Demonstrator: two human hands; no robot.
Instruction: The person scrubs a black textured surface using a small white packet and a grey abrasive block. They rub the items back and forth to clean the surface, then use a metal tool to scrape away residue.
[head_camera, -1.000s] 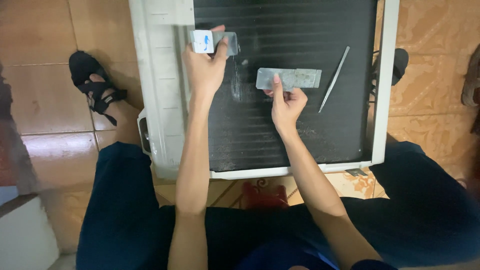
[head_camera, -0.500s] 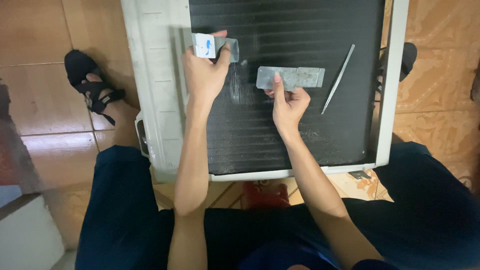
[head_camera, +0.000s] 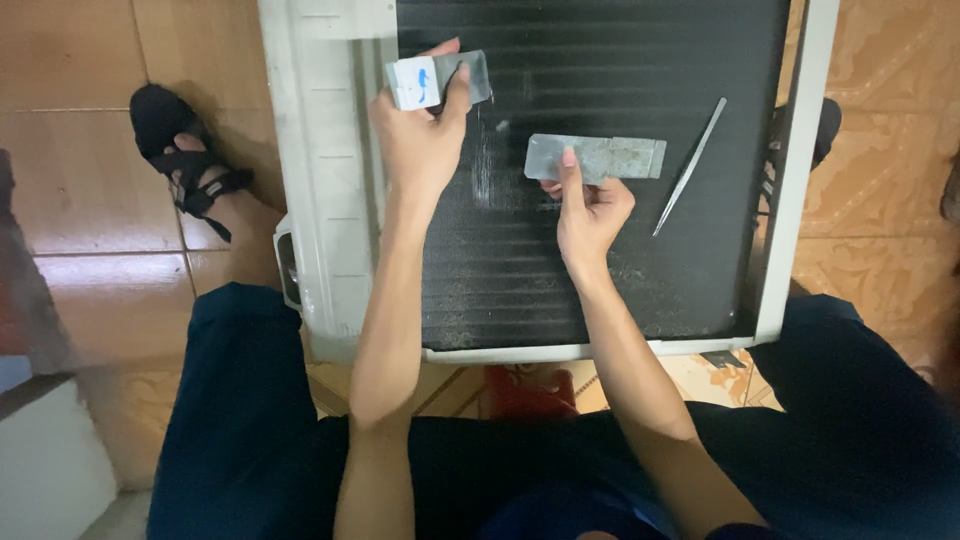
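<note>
While sitting over a tiled floor (head_camera: 90, 190) of glossy orange-brown squares, looking down at a big white-framed unit (head_camera: 320, 200) lying flat between the knees. Filling most of that frame, a black finned panel (head_camera: 600, 270), dusty and scuffed pale near the middle. Showing dark trouser legs on both sides, and a foot in a black sandal (head_camera: 185, 165) resting on the tiles to the left of the frame.

Gripping with the left hand (head_camera: 420, 145), fingers curled and thumb pressed, pinching a small white and grey block (head_camera: 435, 82) at the panel's upper left edge. Holding with the right hand (head_camera: 590, 210) a flat grey metal strip (head_camera: 600, 157), thumb on top and fingers folded beneath, just above the fins. Lying loose on the panel, right of the strip, thin metal tweezers (head_camera: 690, 165).
</note>
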